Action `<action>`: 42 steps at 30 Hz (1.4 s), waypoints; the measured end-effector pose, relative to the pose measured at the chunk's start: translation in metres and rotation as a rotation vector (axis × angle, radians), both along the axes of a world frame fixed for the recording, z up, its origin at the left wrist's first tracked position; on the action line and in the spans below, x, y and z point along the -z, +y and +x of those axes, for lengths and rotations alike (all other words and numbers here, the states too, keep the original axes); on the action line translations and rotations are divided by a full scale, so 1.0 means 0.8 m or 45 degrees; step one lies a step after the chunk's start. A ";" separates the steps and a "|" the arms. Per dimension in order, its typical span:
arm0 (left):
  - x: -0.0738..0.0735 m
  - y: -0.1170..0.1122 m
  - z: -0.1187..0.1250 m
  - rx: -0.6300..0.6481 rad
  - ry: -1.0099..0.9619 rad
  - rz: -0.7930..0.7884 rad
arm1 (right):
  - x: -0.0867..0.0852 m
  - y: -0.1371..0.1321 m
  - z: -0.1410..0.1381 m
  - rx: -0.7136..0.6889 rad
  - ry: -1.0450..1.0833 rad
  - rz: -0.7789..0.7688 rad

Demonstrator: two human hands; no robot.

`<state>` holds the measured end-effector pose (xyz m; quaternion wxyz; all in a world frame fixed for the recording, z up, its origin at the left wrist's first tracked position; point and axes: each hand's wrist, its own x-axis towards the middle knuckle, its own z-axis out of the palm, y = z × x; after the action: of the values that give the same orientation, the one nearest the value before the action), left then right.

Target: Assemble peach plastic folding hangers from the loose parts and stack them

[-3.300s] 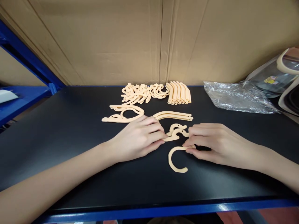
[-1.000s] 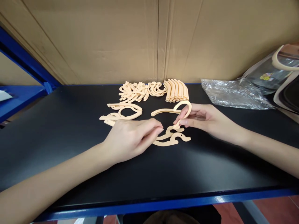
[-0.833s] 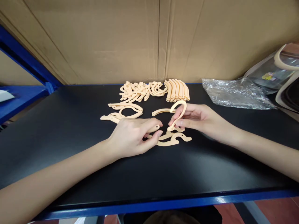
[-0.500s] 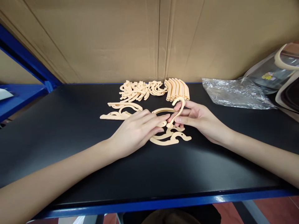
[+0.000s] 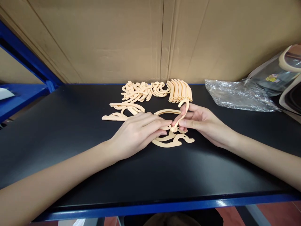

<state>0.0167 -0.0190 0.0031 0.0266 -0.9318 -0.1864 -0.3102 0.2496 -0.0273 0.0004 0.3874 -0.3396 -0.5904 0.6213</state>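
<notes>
My right hand (image 5: pixel 203 123) pinches a cream plastic hook piece (image 5: pixel 182 113), held upright on edge over the black table (image 5: pixel 70 150). Its lower end meets a small cream part (image 5: pixel 166 127) gripped in the closed fingertips of my left hand (image 5: pixel 138 133). Just in front of both hands lie flat curved cream pieces (image 5: pixel 172 141). A long curved strip (image 5: pixel 167 111) lies behind my fingers.
Piles of cream parts (image 5: pixel 138 91) and a row of curved bars (image 5: pixel 180 91) sit at the back by the cardboard wall (image 5: pixel 141 40). Two flat hanger-like pieces (image 5: pixel 122 112) lie to the left. A clear plastic bag (image 5: pixel 237 95) lies at right. A blue shelf frame (image 5: pixel 25 62) stands at left.
My right hand lifted the hook off the table, turned it upright and brought it to the left hand. The left hand picked up a small part and now meets the hook's lower end.
</notes>
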 end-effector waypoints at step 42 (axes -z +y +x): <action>0.003 -0.001 -0.002 0.048 0.068 0.270 | 0.004 -0.004 0.001 0.141 -0.064 0.088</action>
<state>0.0153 -0.0198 0.0006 0.1240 -0.9351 -0.1341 -0.3038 0.2501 -0.0303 -0.0030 0.4176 -0.3736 -0.6013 0.5696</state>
